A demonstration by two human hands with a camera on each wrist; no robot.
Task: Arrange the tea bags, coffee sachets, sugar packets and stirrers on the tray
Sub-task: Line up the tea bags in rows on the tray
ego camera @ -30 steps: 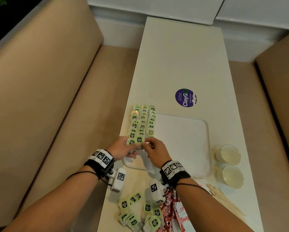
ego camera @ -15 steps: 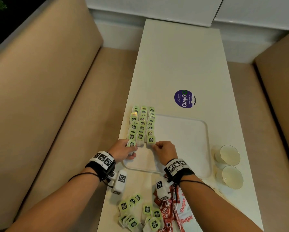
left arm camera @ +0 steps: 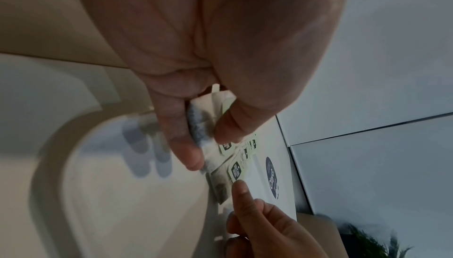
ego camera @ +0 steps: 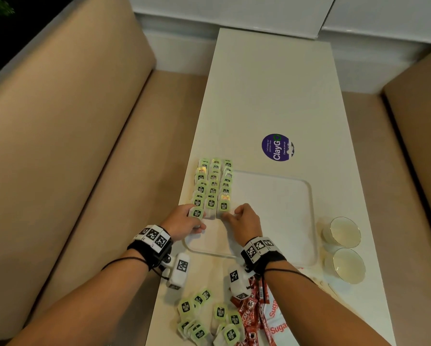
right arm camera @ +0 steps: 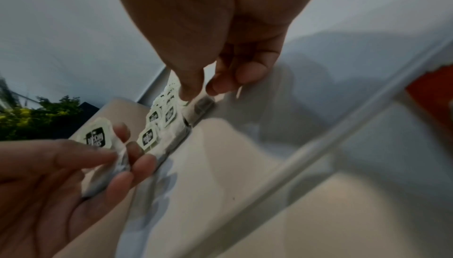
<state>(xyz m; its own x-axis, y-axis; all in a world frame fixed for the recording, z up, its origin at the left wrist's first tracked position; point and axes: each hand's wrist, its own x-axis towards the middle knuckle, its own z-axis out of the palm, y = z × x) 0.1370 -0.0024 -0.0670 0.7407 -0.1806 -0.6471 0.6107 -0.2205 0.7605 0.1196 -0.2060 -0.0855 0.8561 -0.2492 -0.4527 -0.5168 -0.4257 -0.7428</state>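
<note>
Green-tagged tea bags (ego camera: pixel 213 183) lie in three columns along the left side of the white tray (ego camera: pixel 279 211). My left hand (ego camera: pixel 195 222) pinches a tea bag (ego camera: pixel 196 213) between thumb and fingers at the near end of the left column; the left wrist view shows this tea bag (left arm camera: pixel 202 126) clearly. My right hand (ego camera: pixel 228 216) pinches the near edge of the last tea bag (ego camera: pixel 224 206) in the right column with thumb and forefinger, and the right wrist view shows that bag (right arm camera: pixel 196 105). Loose tea bags (ego camera: pixel 204 318), red coffee sachets (ego camera: pixel 249 318) and sugar packets (ego camera: pixel 275 320) lie near the front edge.
Two white cups (ego camera: pixel 341 232) (ego camera: pixel 346 265) stand right of the tray. A purple round sticker (ego camera: pixel 277 147) is on the table beyond the tray. Beige benches (ego camera: pixel 72 146) flank the narrow white table. My right forearm covers the spot where stirrers lay.
My hands, together over the middle column a second ago, have parted. The right hand moved to the right column's near end with a tea bag; the left stays at the left column.
</note>
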